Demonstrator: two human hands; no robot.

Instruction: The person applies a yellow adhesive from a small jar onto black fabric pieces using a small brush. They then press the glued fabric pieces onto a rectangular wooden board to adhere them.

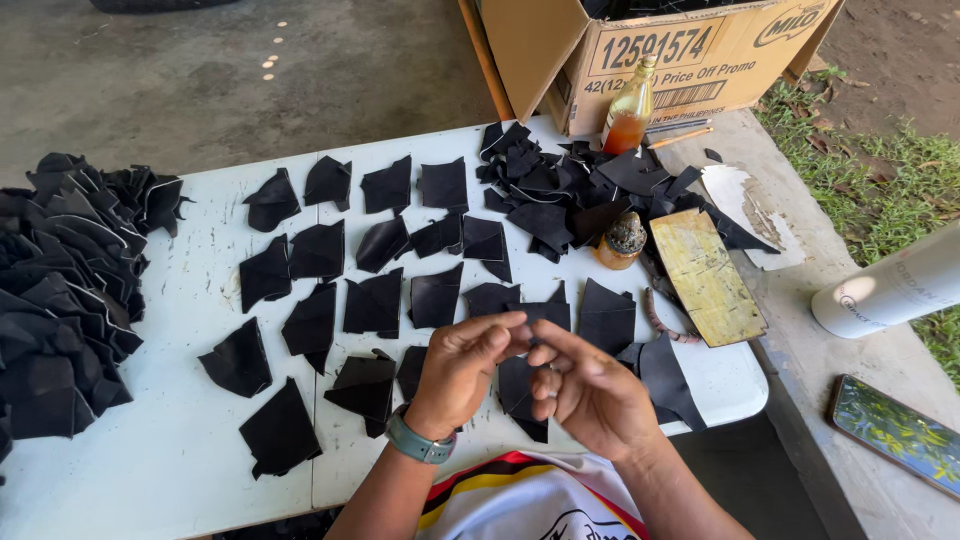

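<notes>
A striped shirt front (530, 500) fills the near edge, w/ both hands raised just above the white counter (180, 440). Behind them, approx. two dozen black cut pieces (372, 305) lie flat in loose rows across the counter; a big heap of folded black pieces (60, 290) sits at far left, a second jumbled pile (560, 190) by the cardboard box (640, 50) at the back. Judging by that, much is already spread out, and both piles look unworked. The left hand (462, 372), w/ a grey-green wristband, and the right hand (590, 390) meet at the fingertips, fingers narrowed in a pinch; whether anything is between them can't be told. The nearest black piece (520, 400) lies directly under the hands, long axis roughly front-to-back, its point toward the person. A yellowed board (706, 275), an orange bottle (628, 108) and a small jar (622, 240) stand right of centre.
</notes>
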